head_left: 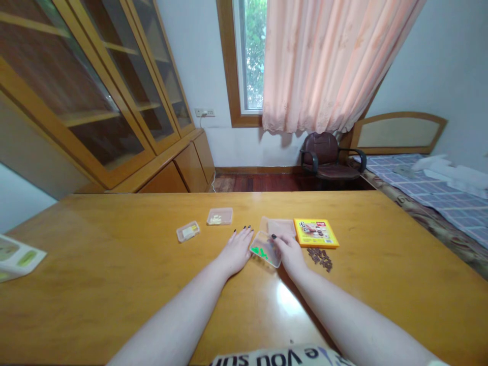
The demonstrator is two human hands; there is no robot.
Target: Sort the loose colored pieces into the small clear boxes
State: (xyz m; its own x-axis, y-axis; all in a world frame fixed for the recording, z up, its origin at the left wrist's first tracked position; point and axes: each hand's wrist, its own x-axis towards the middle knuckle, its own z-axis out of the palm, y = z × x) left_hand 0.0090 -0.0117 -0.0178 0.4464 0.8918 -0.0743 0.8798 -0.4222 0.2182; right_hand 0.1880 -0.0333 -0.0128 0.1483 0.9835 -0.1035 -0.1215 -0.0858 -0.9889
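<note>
My right hand [290,252] grips a small clear plastic box [266,248] with green pieces inside, tilted above the wooden table [114,274]. My left hand [237,249] lies flat on the table just left of that box, fingers stretched out, holding nothing. Behind the box lies a clear lid or tray [279,225]. A yellow and red packet [315,232] lies to the right, with a pile of small dark brown pieces [321,257] in front of it.
Two more small clear boxes [188,231] [220,216] sit left of my hands. A white item [17,256] lies at the table's left edge. Beyond the table stand a glass-door cabinet [95,101], a dark chair [328,157] and a bed [438,193].
</note>
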